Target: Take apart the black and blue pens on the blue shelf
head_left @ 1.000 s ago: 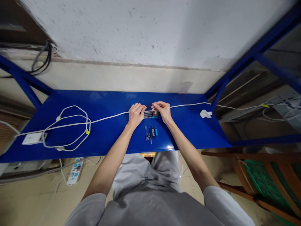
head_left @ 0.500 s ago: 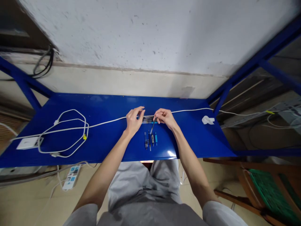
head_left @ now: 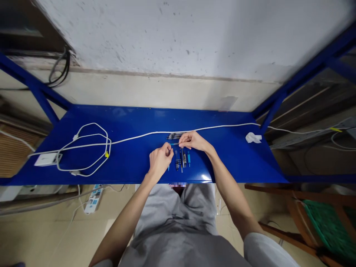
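My left hand (head_left: 159, 160) is closed in a pinch over the blue shelf (head_left: 133, 159), holding a thin blue-tipped pen part that points down beside several small pen parts (head_left: 182, 158) lying near the front edge. My right hand (head_left: 193, 141) is closed too, pinching a thin pen refill just above those parts. A bundle of dark pens (head_left: 174, 136) lies behind the hands, next to the white cable (head_left: 133, 138).
A coiled white cable (head_left: 89, 150) and a white adapter (head_left: 46, 159) lie at the shelf's left. A crumpled white tissue (head_left: 253, 138) sits at the right end. A power strip (head_left: 94, 198) lies on the floor below. A wooden chair with a green seat (head_left: 319, 218) stands at right.
Both hands have left the pen bundle and come nearer to me. The left hand now pinches a thin piece by the small parts; the right carries a refill.
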{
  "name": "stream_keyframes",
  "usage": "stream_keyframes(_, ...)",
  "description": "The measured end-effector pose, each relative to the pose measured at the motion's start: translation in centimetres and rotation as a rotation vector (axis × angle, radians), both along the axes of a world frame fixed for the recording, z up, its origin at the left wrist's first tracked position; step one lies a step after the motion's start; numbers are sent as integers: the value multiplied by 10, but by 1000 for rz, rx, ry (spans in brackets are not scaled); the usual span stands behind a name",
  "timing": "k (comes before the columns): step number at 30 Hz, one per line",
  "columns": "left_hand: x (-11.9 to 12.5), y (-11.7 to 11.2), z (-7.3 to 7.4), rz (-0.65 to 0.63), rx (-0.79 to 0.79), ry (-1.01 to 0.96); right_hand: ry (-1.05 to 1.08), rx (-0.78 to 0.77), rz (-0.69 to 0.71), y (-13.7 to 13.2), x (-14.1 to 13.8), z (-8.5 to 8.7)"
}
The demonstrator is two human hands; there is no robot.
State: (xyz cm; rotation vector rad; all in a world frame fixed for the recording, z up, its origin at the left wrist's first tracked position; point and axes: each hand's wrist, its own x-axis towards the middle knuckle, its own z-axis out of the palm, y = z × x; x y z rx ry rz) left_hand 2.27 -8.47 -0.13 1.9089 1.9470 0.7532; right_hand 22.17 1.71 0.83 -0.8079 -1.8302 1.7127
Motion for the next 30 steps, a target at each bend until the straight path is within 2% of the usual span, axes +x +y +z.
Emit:
stream_keyframes(7, 8, -2, -1, -38, 102, 169, -145, 117, 50, -1, 3, 1)
stream_keyframes(10, 9, -4, 0, -62, 134, 181, -154, 162, 4, 1, 6, 0)
stream_keyframes(13, 7, -5, 2, -53, 130, 163, -192, 298, -74, 7, 12, -2)
stream_keyframes(17, 3, 1, 8, -94, 216, 138, -362, 523, -90, 13, 20, -5)
stream_keyframes(20, 1, 13, 16, -192, 284, 160, -429, 566, -82, 12, 22, -6)
stream_keyframes(23, 2, 29, 26, -312, 323, 188, -378, 537, -111, 9, 19, -5)
stream_keyframes(27, 3, 58, 32, -534, 398, 310, -219, 512, -276, 9, 16, -2)
stream_keyframes(30, 6, 82, 29, -574, 451, 407, -176, 540, -421, 12, 16, 0)
